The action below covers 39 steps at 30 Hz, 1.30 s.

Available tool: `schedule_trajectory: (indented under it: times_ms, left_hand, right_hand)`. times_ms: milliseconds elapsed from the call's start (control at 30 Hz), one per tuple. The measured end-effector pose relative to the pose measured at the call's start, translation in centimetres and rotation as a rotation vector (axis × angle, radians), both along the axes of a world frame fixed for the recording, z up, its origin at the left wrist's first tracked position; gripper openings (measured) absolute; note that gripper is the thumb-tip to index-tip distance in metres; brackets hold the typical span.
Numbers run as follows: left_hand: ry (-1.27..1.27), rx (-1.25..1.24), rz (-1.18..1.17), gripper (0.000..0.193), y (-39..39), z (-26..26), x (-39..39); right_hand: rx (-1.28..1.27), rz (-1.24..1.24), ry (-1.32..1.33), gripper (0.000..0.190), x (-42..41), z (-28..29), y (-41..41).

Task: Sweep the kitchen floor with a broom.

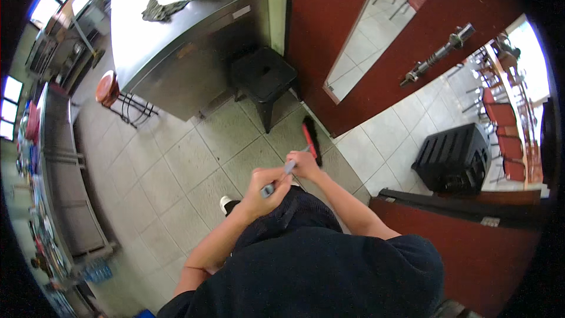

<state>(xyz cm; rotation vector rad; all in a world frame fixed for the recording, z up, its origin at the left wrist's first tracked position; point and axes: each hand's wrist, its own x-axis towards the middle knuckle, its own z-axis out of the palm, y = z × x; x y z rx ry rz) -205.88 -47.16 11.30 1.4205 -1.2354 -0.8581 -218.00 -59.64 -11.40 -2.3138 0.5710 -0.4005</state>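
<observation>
My left hand [266,191] grips the top end of a grey broom handle [267,190]. Lower on the same handle, my right hand [304,165] is closed around it. Beyond my right hand, the red broom head [309,139] with dark bristles rests on the tiled floor [212,172]. It lies close to the doorway, where the beige kitchen tiles meet paler tiles. Parts of the handle are hidden behind my fingers.
A black metal stool [265,75] stands against the stainless steel counter [185,79]. The dark red door [375,106] with a metal bolt is ahead right. A black speaker-like box [454,159] sits past the doorway. Left are a round-seated stool [108,89] and a steel table [66,172].
</observation>
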Motion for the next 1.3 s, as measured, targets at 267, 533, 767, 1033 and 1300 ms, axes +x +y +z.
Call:
schedule_trajectory:
  times_ms: [267, 533, 767, 1033, 1300]
  left_hand:
    - [0.002, -0.129, -0.101, 0.022, 1.5, -8.1, 3.7]
    - [0.016, -0.058, -0.337, 0.026, 14.9, -1.4, 17.3]
    - [0.003, -0.032, -0.405, 0.021, 15.6, -5.6, 18.2]
    - [-0.155, 0.001, -0.297, 0.018, 21.1, -3.6, 22.4]
    - [-0.090, 0.044, -0.466, 0.026, 22.8, 4.5, 26.1]
  right_hand:
    - [0.042, -0.219, -0.344, 0.020, 3.1, -13.7, 5.1]
    - [0.042, -0.271, 0.004, 0.014, 15.8, -0.7, 19.7]
    - [0.029, -0.449, 0.054, 0.015, 13.7, -4.4, 20.4]
    - [0.228, -0.032, -0.197, 0.020, 24.4, -9.5, 27.7]
    - [0.110, -0.122, 0.037, 0.016, 24.9, 2.9, 28.4]
